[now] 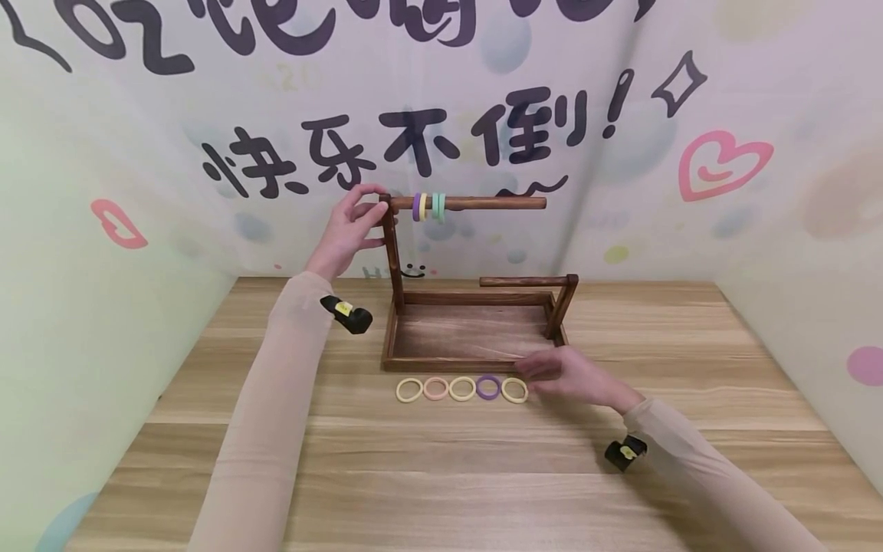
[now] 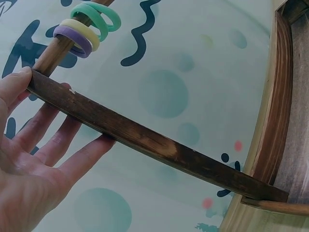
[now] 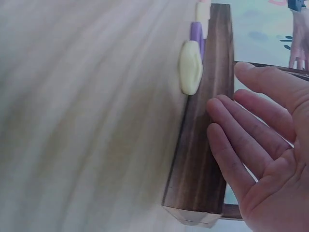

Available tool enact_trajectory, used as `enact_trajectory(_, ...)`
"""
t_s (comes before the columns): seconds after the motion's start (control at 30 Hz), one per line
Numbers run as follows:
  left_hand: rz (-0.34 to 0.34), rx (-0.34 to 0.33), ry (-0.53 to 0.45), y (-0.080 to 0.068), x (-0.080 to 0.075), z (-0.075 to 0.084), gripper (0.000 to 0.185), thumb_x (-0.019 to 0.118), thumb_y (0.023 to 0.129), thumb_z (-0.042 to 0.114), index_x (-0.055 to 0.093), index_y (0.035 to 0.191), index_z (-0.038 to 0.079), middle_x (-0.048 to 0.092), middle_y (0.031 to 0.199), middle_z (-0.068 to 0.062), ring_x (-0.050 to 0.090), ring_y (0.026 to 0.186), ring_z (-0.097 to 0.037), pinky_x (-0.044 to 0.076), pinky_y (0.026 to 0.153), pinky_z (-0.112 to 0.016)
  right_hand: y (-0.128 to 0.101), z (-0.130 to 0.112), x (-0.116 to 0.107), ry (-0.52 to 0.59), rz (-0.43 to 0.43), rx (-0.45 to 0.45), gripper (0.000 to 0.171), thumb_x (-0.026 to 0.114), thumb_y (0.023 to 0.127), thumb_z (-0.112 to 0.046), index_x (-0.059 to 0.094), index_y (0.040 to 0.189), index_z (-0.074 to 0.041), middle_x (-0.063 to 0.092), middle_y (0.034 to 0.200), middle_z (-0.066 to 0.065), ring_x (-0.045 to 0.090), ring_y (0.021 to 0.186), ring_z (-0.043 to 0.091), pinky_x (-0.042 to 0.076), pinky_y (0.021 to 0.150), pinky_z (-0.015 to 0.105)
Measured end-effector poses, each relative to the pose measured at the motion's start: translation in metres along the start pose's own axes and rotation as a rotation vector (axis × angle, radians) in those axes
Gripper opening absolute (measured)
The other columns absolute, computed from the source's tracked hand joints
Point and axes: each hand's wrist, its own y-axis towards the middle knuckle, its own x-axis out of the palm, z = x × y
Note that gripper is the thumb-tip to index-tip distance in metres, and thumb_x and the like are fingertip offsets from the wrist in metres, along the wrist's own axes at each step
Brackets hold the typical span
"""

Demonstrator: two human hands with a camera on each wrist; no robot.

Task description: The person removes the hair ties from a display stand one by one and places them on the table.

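A dark wooden stand has a tray base (image 1: pixel 455 365), a tall post (image 1: pixel 395 261) at the left and a top rod (image 1: pixel 493 203). Purple, yellow and green rings (image 1: pixel 428 207) (image 2: pixel 82 29) hang on that rod. My left hand (image 1: pixel 366 218) (image 2: pixel 34 145) touches the top of the tall post (image 2: pixel 145 140), thumb on its end, straight fingers behind it. Several rings lie in a row before the tray. My right hand (image 1: pixel 562 376) (image 3: pixel 260 140) hovers flat and empty beside the rightmost yellow ring (image 1: pixel 514 390) (image 3: pixel 190 67), next to the front rail (image 3: pixel 205 145).
A shorter post (image 1: pixel 564 303) with a low rod (image 1: pixel 517 281) stands at the tray's right. A purple ring (image 1: pixel 488 387) (image 3: pixel 196 31) lies second from the right in the row. The wooden table (image 1: pixel 441 475) is walled by printed panels on three sides.
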Motion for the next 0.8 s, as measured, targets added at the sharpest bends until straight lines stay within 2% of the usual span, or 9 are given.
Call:
enact_trajectory(0.23,0.002,-0.002,-0.016,0.000,0.000,0.000,0.020,0.056,0.099,0.018,0.055,0.119,0.019,0.063,0.113,-0.017,0.061,0.102,-0.027,0.049,0.087,-0.058,0.003,-0.008,-0.007,0.058,0.054,0.004,0.033,0.068,0.088,0.002,0.061,0.119,0.010,0.065,0.115,0.022,0.064,0.103,0.033,0.052,0.088,0.034)
enact_trajectory(0.43,-0.001,0.001,-0.033,-0.001,0.000,0.000,0.020,0.057,0.098,0.018,0.056,0.118,0.020,0.064,0.109,-0.013,0.060,0.099,-0.026,0.049,0.087,-0.057,0.009,-0.014,-0.013,0.046,0.141,-0.030,0.032,0.069,0.089,-0.004,0.062,0.117,0.010,0.065,0.113,0.023,0.066,0.099,0.031,0.054,0.083,0.029)
enact_trajectory(0.63,0.002,0.002,-0.033,-0.002,0.000,0.000,0.020,0.058,0.098,0.019,0.056,0.118,0.020,0.065,0.108,-0.012,0.061,0.100,-0.026,0.049,0.087,-0.057,0.014,-0.022,-0.018,0.029,0.205,-0.014,0.028,0.069,0.089,-0.006,0.066,0.115,0.003,0.067,0.111,0.020,0.067,0.097,0.028,0.054,0.081,0.030)
enact_trajectory(0.8,0.004,0.000,-0.030,-0.002,0.001,0.001,0.020,0.058,0.098,0.018,0.057,0.118,0.020,0.065,0.108,-0.012,0.061,0.101,-0.026,0.048,0.088,-0.058,0.019,-0.031,-0.024,0.059,0.229,-0.006,0.029,0.069,0.090,-0.008,0.066,0.117,0.003,0.067,0.113,0.018,0.066,0.099,0.026,0.054,0.084,0.033)
